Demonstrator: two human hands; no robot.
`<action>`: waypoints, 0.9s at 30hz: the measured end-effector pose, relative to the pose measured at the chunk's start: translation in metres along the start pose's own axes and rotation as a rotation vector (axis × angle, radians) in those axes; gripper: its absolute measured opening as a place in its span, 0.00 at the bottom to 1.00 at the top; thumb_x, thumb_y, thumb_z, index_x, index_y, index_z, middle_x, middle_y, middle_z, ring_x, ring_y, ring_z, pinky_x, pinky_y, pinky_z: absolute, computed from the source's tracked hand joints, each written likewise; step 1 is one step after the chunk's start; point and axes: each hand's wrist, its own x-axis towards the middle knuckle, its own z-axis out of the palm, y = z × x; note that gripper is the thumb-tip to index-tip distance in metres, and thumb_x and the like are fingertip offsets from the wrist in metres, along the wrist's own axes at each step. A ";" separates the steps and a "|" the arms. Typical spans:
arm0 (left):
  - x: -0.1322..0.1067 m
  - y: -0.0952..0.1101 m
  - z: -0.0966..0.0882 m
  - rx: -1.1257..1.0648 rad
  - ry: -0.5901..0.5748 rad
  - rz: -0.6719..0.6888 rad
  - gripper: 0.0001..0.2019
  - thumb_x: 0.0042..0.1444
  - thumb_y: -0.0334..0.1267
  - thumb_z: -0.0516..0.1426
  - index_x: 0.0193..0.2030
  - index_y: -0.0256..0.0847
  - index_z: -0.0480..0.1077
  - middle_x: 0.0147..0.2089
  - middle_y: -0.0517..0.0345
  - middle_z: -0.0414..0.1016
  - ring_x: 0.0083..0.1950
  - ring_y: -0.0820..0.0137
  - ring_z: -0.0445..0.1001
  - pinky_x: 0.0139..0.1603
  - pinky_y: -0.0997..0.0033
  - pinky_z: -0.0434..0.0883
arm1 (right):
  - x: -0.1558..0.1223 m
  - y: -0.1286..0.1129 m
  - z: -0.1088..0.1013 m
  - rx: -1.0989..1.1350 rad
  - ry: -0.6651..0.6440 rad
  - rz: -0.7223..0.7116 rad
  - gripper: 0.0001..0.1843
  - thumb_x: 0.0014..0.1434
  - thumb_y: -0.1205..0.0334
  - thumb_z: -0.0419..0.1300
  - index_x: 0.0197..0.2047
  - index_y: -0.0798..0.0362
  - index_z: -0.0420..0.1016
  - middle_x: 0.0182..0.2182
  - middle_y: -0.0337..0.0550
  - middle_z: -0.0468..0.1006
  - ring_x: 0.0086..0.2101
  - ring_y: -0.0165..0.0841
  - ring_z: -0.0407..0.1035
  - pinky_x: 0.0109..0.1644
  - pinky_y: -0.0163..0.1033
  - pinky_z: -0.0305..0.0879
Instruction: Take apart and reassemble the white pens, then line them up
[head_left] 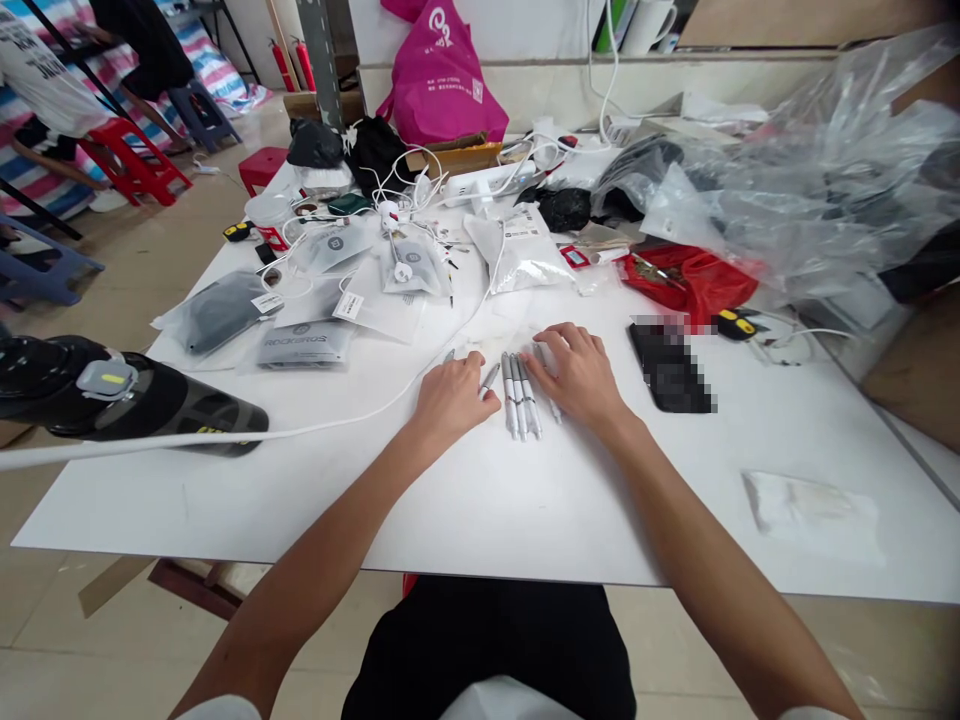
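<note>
Several white-and-grey pens (520, 400) lie side by side on the white table, between my two hands. My left hand (454, 392) rests just left of the row, with its fingers closed around a pen (490, 380) that slants up between thumb and index finger. Another grey tip shows past its far fingers; most of that piece is hidden. My right hand (576, 372) is curled over a pen (555, 408) at the row's right side, thumb and fingers at its upper part. Its thumb reaches close to the row.
A black phone (671, 368) lies right of my right hand. A dark bottle (150, 395) lies at the left, with a white cable (360, 415) crossing the table. Packaged items (304, 345), a red bag (701, 280) and clear plastic (810, 170) crowd the back.
</note>
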 end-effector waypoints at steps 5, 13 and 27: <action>0.003 -0.002 -0.001 -0.366 0.080 -0.018 0.10 0.56 0.35 0.65 0.45 0.42 0.78 0.34 0.55 0.80 0.34 0.64 0.75 0.40 0.63 0.69 | 0.000 0.000 -0.001 -0.009 0.001 0.003 0.20 0.75 0.47 0.54 0.56 0.53 0.76 0.52 0.56 0.80 0.51 0.50 0.72 0.54 0.54 0.65; 0.007 0.007 -0.027 -1.298 0.165 0.082 0.14 0.60 0.46 0.70 0.46 0.41 0.78 0.50 0.49 0.85 0.47 0.64 0.82 0.49 0.65 0.74 | 0.002 -0.004 -0.007 0.102 0.062 0.006 0.18 0.77 0.50 0.49 0.54 0.51 0.74 0.51 0.53 0.82 0.51 0.48 0.74 0.54 0.52 0.64; 0.009 0.001 -0.015 -1.312 0.128 0.035 0.15 0.62 0.48 0.69 0.49 0.41 0.80 0.56 0.46 0.85 0.52 0.61 0.83 0.55 0.62 0.74 | -0.002 -0.014 -0.008 0.273 0.084 -0.160 0.18 0.77 0.51 0.52 0.62 0.50 0.73 0.41 0.49 0.83 0.39 0.43 0.75 0.47 0.49 0.70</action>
